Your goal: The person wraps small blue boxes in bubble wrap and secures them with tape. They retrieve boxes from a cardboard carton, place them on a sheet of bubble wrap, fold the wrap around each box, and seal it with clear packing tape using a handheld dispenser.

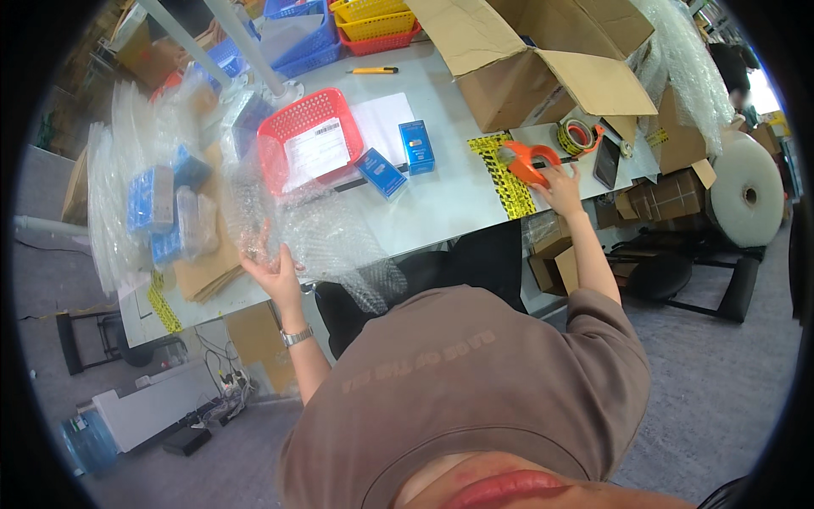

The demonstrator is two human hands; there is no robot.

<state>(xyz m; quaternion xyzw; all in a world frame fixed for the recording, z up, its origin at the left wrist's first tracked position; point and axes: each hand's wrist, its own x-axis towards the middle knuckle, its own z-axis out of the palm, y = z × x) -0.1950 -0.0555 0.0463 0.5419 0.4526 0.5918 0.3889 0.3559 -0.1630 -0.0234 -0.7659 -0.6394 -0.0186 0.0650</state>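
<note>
My left hand (pixel 278 276) is at the near edge of the table, with its fingers closed on a sheet of clear bubble wrap (pixel 331 233). The wrap spreads right from the hand and droops over the table edge. Farther right, my right hand (pixel 561 191) grips an orange tape dispenser (pixel 527 163), which rests on yellow-and-black striped tape. Between the hands, two small blue boxes lie on the table: one tilted box (pixel 381 173) and one box (pixel 416 147) beside it. A red plastic basket (pixel 343 106) holding a white printed sheet (pixel 318 153) stands behind the wrap.
An open cardboard box (pixel 509 93) stands at the back right, near tape rolls (pixel 575 136) and a phone (pixel 606 161). Wrapped blue packs (pixel 151 199) and brown envelopes (pixel 208 270) lie left. A yellow cutter (pixel 373 70) lies at the back, near stacked baskets (pixel 377 27).
</note>
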